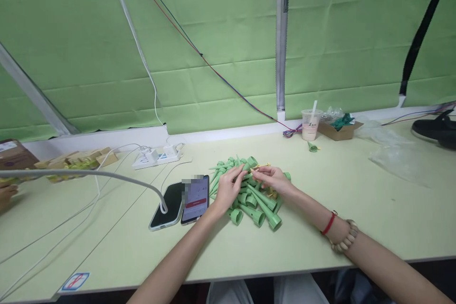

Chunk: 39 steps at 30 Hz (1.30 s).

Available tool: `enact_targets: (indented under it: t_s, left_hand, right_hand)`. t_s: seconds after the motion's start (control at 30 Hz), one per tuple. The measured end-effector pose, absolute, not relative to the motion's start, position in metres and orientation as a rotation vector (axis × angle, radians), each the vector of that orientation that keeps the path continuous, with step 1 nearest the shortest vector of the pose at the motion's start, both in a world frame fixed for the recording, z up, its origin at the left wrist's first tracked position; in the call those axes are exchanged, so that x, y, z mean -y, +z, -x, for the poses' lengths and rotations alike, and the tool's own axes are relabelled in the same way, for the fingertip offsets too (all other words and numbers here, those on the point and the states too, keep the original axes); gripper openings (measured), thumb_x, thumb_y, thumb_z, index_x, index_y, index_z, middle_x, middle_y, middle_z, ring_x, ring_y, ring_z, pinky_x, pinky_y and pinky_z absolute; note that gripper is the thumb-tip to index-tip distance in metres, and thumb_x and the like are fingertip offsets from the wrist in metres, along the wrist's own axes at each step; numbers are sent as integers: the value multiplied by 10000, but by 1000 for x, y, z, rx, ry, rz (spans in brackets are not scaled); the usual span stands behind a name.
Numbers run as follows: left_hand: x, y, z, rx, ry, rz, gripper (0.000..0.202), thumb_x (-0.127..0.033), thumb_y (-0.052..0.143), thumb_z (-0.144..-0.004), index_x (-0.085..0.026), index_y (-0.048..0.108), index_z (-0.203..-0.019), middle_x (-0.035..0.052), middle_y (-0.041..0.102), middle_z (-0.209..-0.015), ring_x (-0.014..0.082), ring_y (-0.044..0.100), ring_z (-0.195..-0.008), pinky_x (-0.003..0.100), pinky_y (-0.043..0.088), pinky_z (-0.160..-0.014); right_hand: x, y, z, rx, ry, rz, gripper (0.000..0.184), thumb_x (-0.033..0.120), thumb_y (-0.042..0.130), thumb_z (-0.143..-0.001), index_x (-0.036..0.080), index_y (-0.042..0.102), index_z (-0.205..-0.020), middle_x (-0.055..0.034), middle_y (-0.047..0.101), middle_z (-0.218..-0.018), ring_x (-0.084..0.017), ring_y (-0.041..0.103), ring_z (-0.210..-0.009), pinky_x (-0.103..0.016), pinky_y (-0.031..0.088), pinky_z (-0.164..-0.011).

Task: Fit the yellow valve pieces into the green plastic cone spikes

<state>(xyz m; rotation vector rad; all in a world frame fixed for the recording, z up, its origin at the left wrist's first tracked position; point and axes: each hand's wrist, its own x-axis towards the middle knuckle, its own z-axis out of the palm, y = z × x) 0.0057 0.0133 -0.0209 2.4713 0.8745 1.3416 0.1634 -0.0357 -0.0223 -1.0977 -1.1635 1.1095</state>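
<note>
A heap of green plastic cones lies on the table in front of me, with small yellow pieces among them. Over the left of the heap, my left hand is closed on a green cone, its wide end turned away to the right. My right hand pinches a small yellow piece close by the cone's wide end. Whether the two parts touch cannot be made out.
Two phones lie left of the heap; a grey cable crosses above one. Behind stand a power strip, a drink cup and a cardboard box. A single cone lies near the cup. Another person's hand shows at far left.
</note>
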Motion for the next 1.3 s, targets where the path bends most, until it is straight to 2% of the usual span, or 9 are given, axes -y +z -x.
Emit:
enact_targets:
  t_s: [0.1,0.3,0.4,0.77,0.9,1.0,1.1,1.17,1.3]
  left_hand:
    - [-12,-15,-3,-941,1361,-2557,256,-321,480,-819,-226,644,-991,30,680,-881,153,625,-751,252,477,-646]
    - [-11,-13,-2,-1055,1370,-2712,246,-350,486,-815,-245,658,-956,3,688,-907,152,641,-807,223,468,-612]
    - [-12,-15,-1,-1047,1375,-2850,237,-347,487,-816,-245,663,-939,-8,695,-870,130,647,-737,197,442,-560]
    - [-14,-22,0,-1108,1486,-2947,224,-352,506,-807,-242,668,-915,-3,697,-696,87,584,-489,196,319,-434]
    - [-15,-23,-1,-1145,1611,-2947,225,-347,515,-802,-220,674,-899,-8,651,-538,97,551,-431,211,297,-427]
    - [-15,-22,-1,-1179,1722,-2916,227,-322,514,-806,-187,678,-885,-1,617,-482,107,542,-426,218,307,-442]
    - [-16,-22,0,-1089,1710,-2952,225,-308,512,-811,-178,671,-902,7,642,-549,107,557,-471,213,338,-476]
    - [-16,-22,0,-1014,1654,-2990,224,-301,510,-814,-183,660,-933,10,670,-634,106,580,-530,207,363,-506]
    - [-15,-22,0,-973,1634,-3013,218,-305,513,-811,-201,659,-935,0,676,-647,101,575,-532,209,361,-502]
  right_hand:
    - [38,-23,-161,1212,887,1081,277,403,677,-602,156,593,-696,-30,613,-668,-120,534,-586,-212,405,-464]
    - [45,-23,-160,1469,268,1156,151,283,586,-699,182,517,-611,10,551,-606,-102,464,-529,-217,372,-497]
    - [46,-24,-159,1547,59,1206,146,224,561,-706,187,482,-589,28,511,-587,-97,442,-527,-209,341,-497]
    - [46,-27,-159,1704,-158,1290,119,199,506,-780,190,551,-670,29,535,-667,-74,470,-536,-188,325,-512]
    - [47,-25,-159,1587,29,1206,133,283,522,-790,198,621,-764,4,594,-746,-84,502,-553,-203,381,-548]
    - [44,-23,-159,1377,394,1162,281,416,515,-783,188,648,-877,-33,640,-815,-94,518,-526,-222,418,-513]
    - [40,-23,-159,1245,822,1155,403,511,485,-764,157,668,-824,-60,655,-803,-82,486,-455,-211,381,-396]
    - [37,-24,-159,1197,1042,1120,402,519,524,-731,153,674,-802,-59,655,-803,-67,473,-457,-185,363,-375]
    - [34,-28,-158,1091,1153,1084,355,477,628,-658,154,675,-797,-33,639,-747,-38,424,-462,-149,342,-383]
